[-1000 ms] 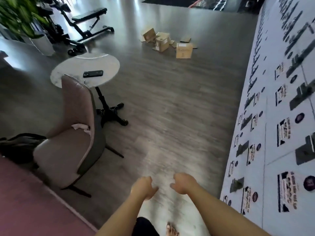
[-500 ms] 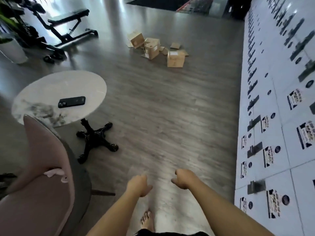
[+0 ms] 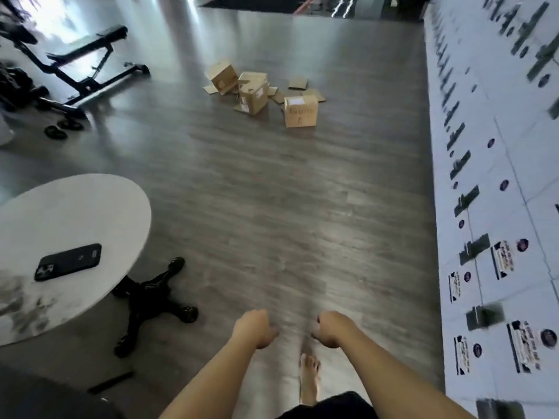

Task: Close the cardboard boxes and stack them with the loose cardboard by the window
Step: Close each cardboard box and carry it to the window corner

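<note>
Three brown cardboard boxes lie far ahead on the dark wood floor: a tilted one (image 3: 222, 76) at the left, a middle one (image 3: 253, 92) with flaps out, and an upright one (image 3: 301, 111) at the right with writing on its side. Loose cardboard pieces (image 3: 298, 84) lie flat around them. My left hand (image 3: 253, 328) and my right hand (image 3: 332, 328) hang low in front of me, fingers loosely curled, holding nothing. Both hands are several steps short of the boxes.
A round white table (image 3: 90, 213) with a black phone (image 3: 68, 261) and a black star base (image 3: 151, 300) stands at my left. A weight bench (image 3: 87, 52) is at the far left. White panels with labels (image 3: 496, 207) run along the right. My bare foot (image 3: 309, 378) is on the floor.
I have walked forward: the chair has slid out of view, the table has moved down and left, and the boxes appear closer. Both hands stay empty in front of me.
</note>
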Demonstrator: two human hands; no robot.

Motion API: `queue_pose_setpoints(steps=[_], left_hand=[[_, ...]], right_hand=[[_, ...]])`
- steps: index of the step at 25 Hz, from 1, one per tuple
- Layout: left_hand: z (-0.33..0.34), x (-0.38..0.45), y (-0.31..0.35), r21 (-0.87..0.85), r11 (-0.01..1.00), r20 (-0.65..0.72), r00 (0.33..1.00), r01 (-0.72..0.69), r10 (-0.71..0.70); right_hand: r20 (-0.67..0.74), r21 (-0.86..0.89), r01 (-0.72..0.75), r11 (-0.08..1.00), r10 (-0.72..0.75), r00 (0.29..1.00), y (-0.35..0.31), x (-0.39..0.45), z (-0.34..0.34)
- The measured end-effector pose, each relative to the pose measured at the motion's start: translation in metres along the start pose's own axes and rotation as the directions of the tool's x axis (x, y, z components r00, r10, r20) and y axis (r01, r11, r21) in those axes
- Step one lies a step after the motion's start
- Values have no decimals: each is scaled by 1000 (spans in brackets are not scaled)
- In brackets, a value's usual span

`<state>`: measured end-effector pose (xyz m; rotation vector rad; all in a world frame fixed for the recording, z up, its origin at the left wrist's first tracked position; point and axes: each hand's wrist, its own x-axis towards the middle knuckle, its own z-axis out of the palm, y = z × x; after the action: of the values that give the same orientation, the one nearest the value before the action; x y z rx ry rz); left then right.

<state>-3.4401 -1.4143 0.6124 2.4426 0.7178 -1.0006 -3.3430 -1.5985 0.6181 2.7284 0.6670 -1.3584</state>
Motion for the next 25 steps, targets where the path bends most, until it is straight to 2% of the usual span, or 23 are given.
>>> queue_pose_setpoints(steps=[6, 13, 18, 21, 25], left_hand=[[-125, 86, 46, -98, 995, -80, 996, 30, -38], [-235, 208, 42, -58, 996, -22, 997, 73, -75], [-353, 305, 44, -21, 999, -11, 999, 44, -44], [-428, 366, 55, 25, 1000, -61, 998, 19, -17], [-509, 440, 92, 17, 999, -65, 997, -45, 46]], right_hand=[[-40, -75, 50, 996, -53, 998, 8, 99, -149], [11, -89, 101, 991, -101, 995, -40, 219, -267], [-76, -78, 62, 995, -68, 995, -76, 289, -393], [-179, -75, 54, 996, -67, 982, -86, 332, -464], [-175, -74, 20, 997, -33, 984, -81, 395, -534]])
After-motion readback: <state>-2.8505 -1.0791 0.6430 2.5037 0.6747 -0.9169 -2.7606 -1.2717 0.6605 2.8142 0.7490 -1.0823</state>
